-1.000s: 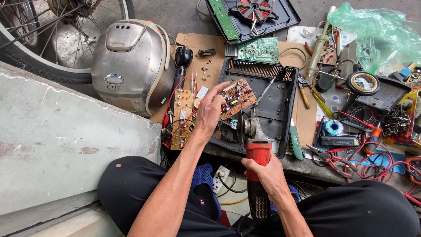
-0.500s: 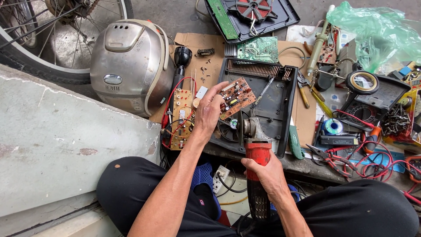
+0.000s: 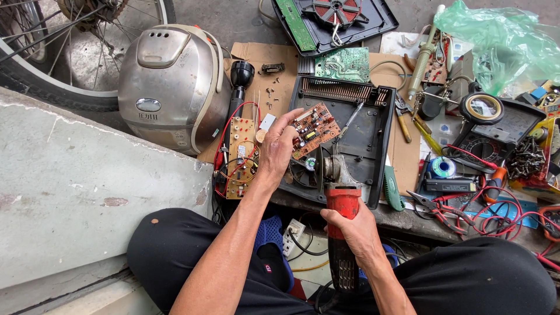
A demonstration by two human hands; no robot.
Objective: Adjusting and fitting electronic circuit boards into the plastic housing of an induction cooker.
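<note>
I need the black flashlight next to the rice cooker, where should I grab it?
Grip the flashlight around its slim barrel, coming from the right side: the rice cooker crowds its left, and the wide head at the far end is harder to close a hand around.

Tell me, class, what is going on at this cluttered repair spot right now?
A seated person's left hand holds a small reddish-brown circuit board above an open black plastic appliance casing. The right hand grips a red-bodied angle grinder, its head close beneath the board. A yellow circuit board with red wires lies left of the hand, beside a silver rice cooker. Pliers, multimeter and screws lie scattered to the right.
</note>
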